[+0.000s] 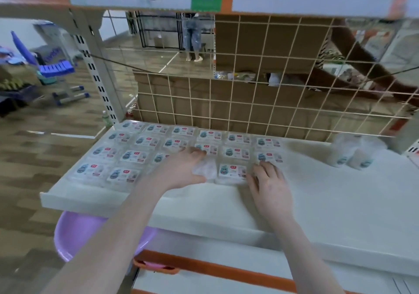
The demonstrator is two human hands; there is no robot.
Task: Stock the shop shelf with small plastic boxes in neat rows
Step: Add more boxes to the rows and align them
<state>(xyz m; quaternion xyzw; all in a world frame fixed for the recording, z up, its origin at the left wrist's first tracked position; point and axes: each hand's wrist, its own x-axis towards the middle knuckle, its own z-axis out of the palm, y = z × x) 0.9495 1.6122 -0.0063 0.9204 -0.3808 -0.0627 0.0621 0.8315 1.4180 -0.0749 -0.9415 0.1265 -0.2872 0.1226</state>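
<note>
The left hand point(181, 169) lies spread on a clear box point(205, 169) among the shelf point(317, 194) rows. Just right, the right hand point(268, 184) presses straight fingertips against the labelled box point(232, 173). These look light, stiff and probably slippery; side edges suit best.

- Small plastic boxes point(147, 141): clear, flat and square, each with a white label bearing a blue-green picture and a red mark. They lie flat, labels up, in neat rows of six across the left part of the shelf.
- Shelf point(328, 194): a white flat board with a wire grid at its back; its right part is bare.
- Front-row box point(232, 171): flat at the right end of the shelf's front row.
- More boxes point(351, 155): a blurred cluster at the shelf's back right.
</note>
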